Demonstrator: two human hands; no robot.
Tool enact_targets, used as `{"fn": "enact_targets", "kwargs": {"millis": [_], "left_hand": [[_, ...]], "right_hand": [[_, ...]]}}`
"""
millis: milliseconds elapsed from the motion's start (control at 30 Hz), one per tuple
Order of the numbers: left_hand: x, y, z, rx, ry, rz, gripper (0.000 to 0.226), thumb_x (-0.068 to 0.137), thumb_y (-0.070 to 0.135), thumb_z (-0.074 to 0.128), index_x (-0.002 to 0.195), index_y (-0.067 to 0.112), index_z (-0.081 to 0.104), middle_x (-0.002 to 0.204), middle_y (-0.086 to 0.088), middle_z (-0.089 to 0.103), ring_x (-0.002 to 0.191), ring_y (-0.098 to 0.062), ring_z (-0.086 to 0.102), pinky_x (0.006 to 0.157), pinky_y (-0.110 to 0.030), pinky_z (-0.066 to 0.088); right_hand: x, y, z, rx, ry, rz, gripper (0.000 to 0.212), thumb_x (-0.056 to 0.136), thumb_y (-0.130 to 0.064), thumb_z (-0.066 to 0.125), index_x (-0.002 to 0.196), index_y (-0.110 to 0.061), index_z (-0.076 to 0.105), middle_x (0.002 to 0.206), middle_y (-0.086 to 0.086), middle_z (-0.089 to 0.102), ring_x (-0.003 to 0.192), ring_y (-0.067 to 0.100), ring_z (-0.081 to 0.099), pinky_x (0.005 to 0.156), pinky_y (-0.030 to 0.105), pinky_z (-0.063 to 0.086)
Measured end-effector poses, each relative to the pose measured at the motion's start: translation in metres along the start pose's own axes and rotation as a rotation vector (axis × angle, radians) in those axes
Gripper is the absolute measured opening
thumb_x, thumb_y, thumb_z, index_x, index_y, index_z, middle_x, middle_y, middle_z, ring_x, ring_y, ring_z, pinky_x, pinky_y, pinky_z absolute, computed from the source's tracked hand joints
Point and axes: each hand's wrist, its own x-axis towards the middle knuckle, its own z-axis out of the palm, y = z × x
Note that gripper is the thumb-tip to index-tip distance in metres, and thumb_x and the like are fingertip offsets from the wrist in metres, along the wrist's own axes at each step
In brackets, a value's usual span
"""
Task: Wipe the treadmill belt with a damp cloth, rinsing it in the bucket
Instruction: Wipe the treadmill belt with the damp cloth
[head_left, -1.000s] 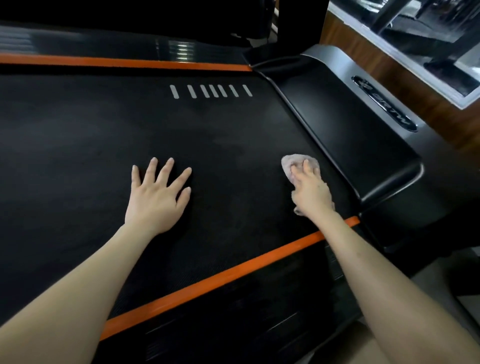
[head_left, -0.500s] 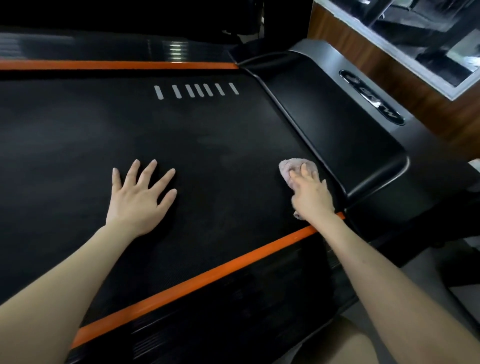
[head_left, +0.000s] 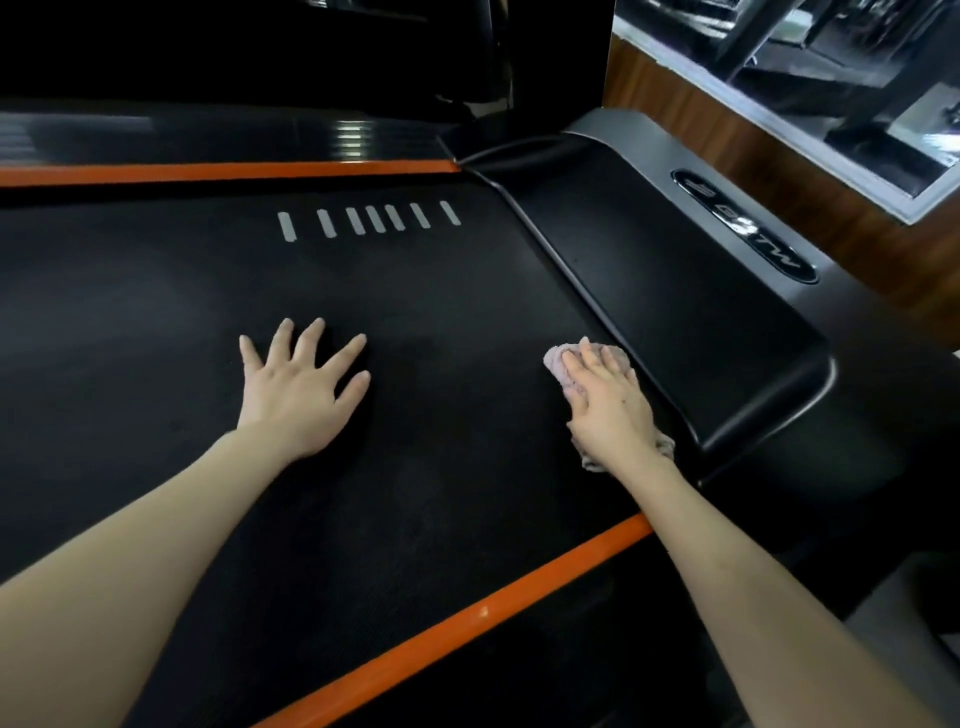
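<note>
The step in hand is the wiping itself. The right hand (head_left: 608, 400) presses a small pinkish cloth (head_left: 557, 360) flat onto the black belt (head_left: 441, 301), fingers straight and close together on top of it, not curled round it. The cloth shows beyond the fingertips at eleven o'clock of the hand and again beside the wrist at five o'clock; the rest is under the palm. It lies at about three o'clock on the visible stretch of belt, just beside the raised lip of the black cover (head_left: 675, 312).

The left hand (head_left: 296, 395) rests palm-down on the belt well apart from the cloth, at nine o'clock from it, fingers spread wide and holding nothing; it looks to be a brace.

A row of white marks (head_left: 363, 221) lies at twelve o'clock, and an orange strip (head_left: 467, 618) borders the belt at six o'clock.

The next move probably calls for a firm flat stroke away from the cover edge, toward nine o'clock, keeping the cloth under the palm. The bucket is not in view, so a rinse would mean lifting the cloth and turning away.
</note>
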Motion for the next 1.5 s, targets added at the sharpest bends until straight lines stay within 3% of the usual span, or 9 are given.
{"fn": "enact_targets", "kwargs": {"millis": [167, 367, 633, 733, 867, 1067, 1267, 1333, 1500], "left_hand": [[-0.003, -0.002, 0.009, -0.020, 0.067, 0.004, 0.060, 0.090, 0.061, 0.008, 0.148, 0.045, 0.011, 0.159, -0.005, 0.011, 0.146, -0.029, 0.000, 0.115, -0.056, -0.002], [-0.003, -0.001, 0.009, -0.040, 0.097, 0.008, 0.058, 0.092, 0.060, 0.013, 0.147, 0.045, 0.015, 0.158, -0.006, 0.014, 0.145, -0.031, 0.003, 0.115, -0.057, 0.000], [-0.004, 0.003, 0.007, -0.089, 0.151, -0.008, 0.060, 0.092, 0.057, 0.023, 0.148, 0.035, 0.025, 0.157, -0.004, 0.021, 0.145, -0.030, 0.008, 0.115, -0.057, 0.002], [-0.004, 0.002, 0.006, -0.122, 0.172, -0.027, 0.065, 0.093, 0.055, 0.030, 0.147, 0.021, 0.030, 0.156, -0.002, 0.024, 0.145, -0.028, 0.011, 0.115, -0.056, 0.004], [-0.004, 0.000, 0.008, -0.147, 0.175, -0.022, 0.061, 0.094, 0.050, 0.032, 0.147, 0.020, 0.031, 0.156, -0.001, 0.024, 0.146, -0.027, 0.010, 0.116, -0.055, 0.001], [-0.002, 0.000, 0.011, -0.135, 0.157, -0.017, 0.062, 0.093, 0.052, 0.026, 0.147, 0.022, 0.029, 0.157, -0.001, 0.022, 0.146, -0.027, 0.007, 0.113, -0.059, -0.002], [-0.004, -0.001, 0.009, -0.103, 0.143, -0.018, 0.063, 0.094, 0.053, 0.022, 0.149, 0.024, 0.023, 0.158, 0.001, 0.017, 0.147, -0.026, 0.004, 0.111, -0.062, -0.003], [-0.005, -0.002, 0.009, -0.105, 0.139, -0.015, 0.062, 0.094, 0.053, 0.021, 0.149, 0.025, 0.022, 0.158, 0.002, 0.016, 0.147, -0.025, 0.003, 0.111, -0.062, -0.004], [-0.001, -0.003, 0.010, -0.157, 0.128, -0.026, 0.059, 0.094, 0.053, 0.029, 0.148, 0.028, 0.028, 0.157, 0.005, 0.019, 0.147, -0.023, 0.006, 0.112, -0.062, -0.002]], "right_hand": [[0.038, -0.003, -0.011, 0.040, 0.017, 0.003, 0.050, 0.097, -0.010, 0.040, 0.146, -0.023, 0.035, 0.158, -0.002, 0.019, 0.144, 0.020, 0.015, 0.112, 0.033, 0.021], [-0.043, 0.011, -0.010, 0.158, -0.088, -0.069, 0.056, 0.076, -0.006, 0.056, 0.132, -0.012, 0.053, 0.147, 0.012, 0.038, 0.139, 0.035, 0.029, 0.112, 0.045, 0.027], [0.103, -0.088, -0.027, 0.138, 0.015, 0.073, 0.042, 0.084, -0.001, 0.051, 0.123, -0.018, 0.056, 0.136, 0.012, 0.048, 0.126, 0.025, 0.044, 0.094, 0.031, 0.042], [0.060, -0.133, -0.009, 0.105, 0.044, -0.299, 0.050, 0.072, -0.002, 0.066, 0.119, -0.016, 0.057, 0.128, 0.012, 0.053, 0.120, 0.029, 0.049, 0.102, 0.037, 0.039], [0.013, -0.113, 0.003, 0.260, -0.055, -0.610, 0.053, 0.076, 0.012, 0.054, 0.125, -0.009, 0.061, 0.140, 0.017, 0.049, 0.131, 0.038, 0.043, 0.111, 0.047, 0.033], [0.096, -0.109, -0.012, 0.121, 0.016, -0.013, 0.055, 0.083, 0.004, 0.048, 0.132, -0.021, 0.051, 0.148, 0.005, 0.033, 0.135, 0.028, 0.028, 0.107, 0.039, 0.033], [-0.009, -0.102, 0.003, 0.254, -0.143, -0.595, 0.064, 0.075, 0.008, 0.050, 0.133, -0.018, 0.055, 0.150, 0.010, 0.037, 0.141, 0.029, 0.024, 0.117, 0.045, 0.017], [0.005, -0.074, -0.009, 0.315, -0.099, -0.455, 0.064, 0.073, 0.013, 0.046, 0.127, -0.016, 0.061, 0.147, 0.010, 0.041, 0.139, 0.028, 0.031, 0.114, 0.044, 0.024], [0.095, -0.087, -0.035, 0.436, 0.055, 0.361, 0.040, 0.081, 0.003, 0.046, 0.115, -0.013, 0.060, 0.118, 0.010, 0.060, 0.106, 0.022, 0.054, 0.082, 0.030, 0.049]]}}
